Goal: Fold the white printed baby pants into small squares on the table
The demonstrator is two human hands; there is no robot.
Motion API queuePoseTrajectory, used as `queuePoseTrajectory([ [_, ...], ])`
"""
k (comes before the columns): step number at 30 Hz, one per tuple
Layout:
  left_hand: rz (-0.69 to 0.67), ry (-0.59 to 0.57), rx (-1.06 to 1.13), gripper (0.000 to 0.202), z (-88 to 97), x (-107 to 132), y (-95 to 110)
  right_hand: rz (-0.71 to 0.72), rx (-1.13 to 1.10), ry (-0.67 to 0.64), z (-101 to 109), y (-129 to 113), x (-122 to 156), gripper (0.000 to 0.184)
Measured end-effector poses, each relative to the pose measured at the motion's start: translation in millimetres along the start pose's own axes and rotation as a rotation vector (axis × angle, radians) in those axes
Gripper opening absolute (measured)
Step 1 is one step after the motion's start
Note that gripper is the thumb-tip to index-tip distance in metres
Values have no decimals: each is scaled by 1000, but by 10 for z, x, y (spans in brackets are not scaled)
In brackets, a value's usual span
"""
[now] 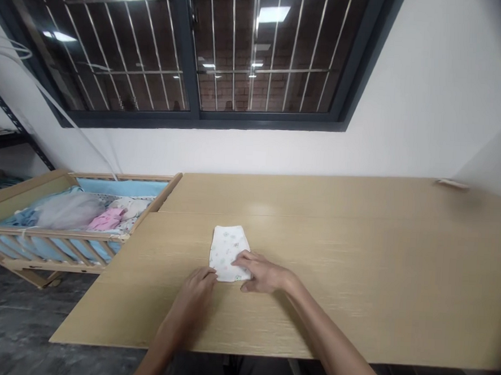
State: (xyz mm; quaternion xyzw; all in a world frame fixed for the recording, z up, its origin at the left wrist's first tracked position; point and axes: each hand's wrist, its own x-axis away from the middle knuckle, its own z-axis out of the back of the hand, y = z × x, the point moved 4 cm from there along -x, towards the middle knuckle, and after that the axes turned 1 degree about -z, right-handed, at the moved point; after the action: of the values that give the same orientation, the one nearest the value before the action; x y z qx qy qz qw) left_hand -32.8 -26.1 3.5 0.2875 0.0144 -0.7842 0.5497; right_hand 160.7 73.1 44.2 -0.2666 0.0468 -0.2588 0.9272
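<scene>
A small folded white cloth with a sparse pale print, possibly a baby garment, lies flat on the wooden table. At its lower left corner, my left hand has its fingers closed together, with the fingertips on the cloth's edge. My right hand comes in from the right and rests its fingers on the cloth's lower right part. The thumb of that hand is apart from the fingers, near the bottom edge. The cloth's lower right corner is partly hidden under the right hand.
Left of the table stands a wooden crib with a light blue lining, holding a pink cloth and other fabrics. A small flat object lies at the table's far right corner. Behind is a barred window in a white wall.
</scene>
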Motion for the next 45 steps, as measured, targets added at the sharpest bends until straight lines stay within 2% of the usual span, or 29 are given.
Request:
queuePoseTrajectory([
  [3, 1, 13, 41, 29, 54, -48, -10, 5, -18, 118, -69, -26, 93, 47],
  [7, 54, 42, 128, 23, 103, -27, -49, -13, -8, 239, -131, -71, 186, 38],
  [9, 51, 32, 163, 16, 120, 6, -81, -15, -9, 264, -116, -126, 212, 35],
  [13, 93, -29, 250, 16, 181, -40, -140, -31, -5, 324, 11, -239, 203, 26],
  [17, 265, -56, 175, 21, 288, -396, -244, -60, -34, 408, 188, -191, 48, 24],
  [20, 340, -44, 93, 21, 316, -805, -368, -122, -95, 505, 316, 29, -210, 28],
  [24, 407, -13, -10, 23, 184, -1220, -520, -225, -154, 651, 358, 443, -606, 34],
  [28, 457, -9, -82, 23, -44, -1297, -572, -272, -146, 701, 213, 734, -824, 30],
  [31, 459, 9, -99, 24, -132, -1238, -585, -288, -138, 729, 139, 780, -818, 30],
  [35, 417, 88, -93, 38, -120, -1164, -547, -256, 31, 841, 214, 591, -689, 38],
  [37, 366, 125, -67, 50, -131, -1136, -469, -173, 138, 822, 225, 435, -659, 42],
  [40, 239, 128, 19, 63, -241, -1095, -299, -11, 232, 627, 96, 250, -703, 48],
  [42, 182, 58, 53, 69, -370, -1064, -212, 66, 281, 482, -42, 199, -752, 54],
  [45, 175, -60, 39, 72, -541, -1011, -200, 60, 318, 357, -184, 230, -799, 60],
])
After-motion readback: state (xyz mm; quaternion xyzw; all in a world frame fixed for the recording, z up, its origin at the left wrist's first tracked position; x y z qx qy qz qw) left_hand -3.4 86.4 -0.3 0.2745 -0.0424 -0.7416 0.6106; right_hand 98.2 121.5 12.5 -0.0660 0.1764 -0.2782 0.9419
